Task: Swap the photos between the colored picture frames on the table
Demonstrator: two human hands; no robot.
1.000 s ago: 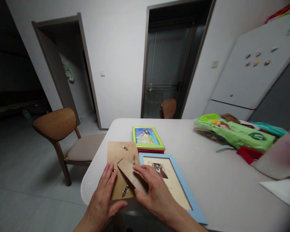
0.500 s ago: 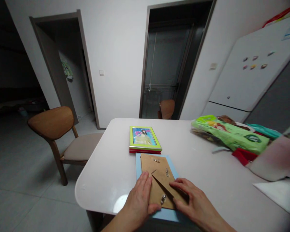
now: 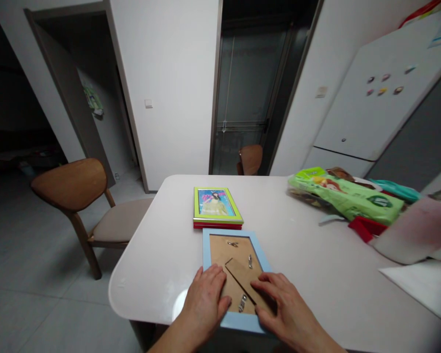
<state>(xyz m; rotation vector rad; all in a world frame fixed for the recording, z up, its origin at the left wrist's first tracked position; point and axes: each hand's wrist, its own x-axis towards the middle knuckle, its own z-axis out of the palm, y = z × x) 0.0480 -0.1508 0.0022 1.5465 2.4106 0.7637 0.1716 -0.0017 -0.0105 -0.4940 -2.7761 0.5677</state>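
Note:
A light blue picture frame (image 3: pixel 206 245) lies face down near the table's front edge, with a brown backing board (image 3: pixel 228 257) seated inside it. The board carries a folded easel stand (image 3: pixel 242 277) and small metal clips. My left hand (image 3: pixel 206 299) lies flat on the board's lower left, fingers stretched out. My right hand (image 3: pixel 284 309) presses on the lower right, over the stand, fingers spread. Neither hand holds anything. Just beyond the blue frame sits a green frame with a picture (image 3: pixel 215 205), stacked on a red frame (image 3: pixel 216 226).
The white table (image 3: pixel 161 255) has a rounded left corner. Green and red snack packets (image 3: pixel 347 198) lie at the right, with a pale bag (image 3: pixel 419 235) and a sheet of paper (image 3: pixel 422 289). A wooden chair (image 3: pixel 81 196) stands left. A fridge (image 3: pixel 382 103) stands behind.
The backing board went from left of the blue frame onto it, covering the picture, and now sits inside the frame. Both hands followed it and press it flat.

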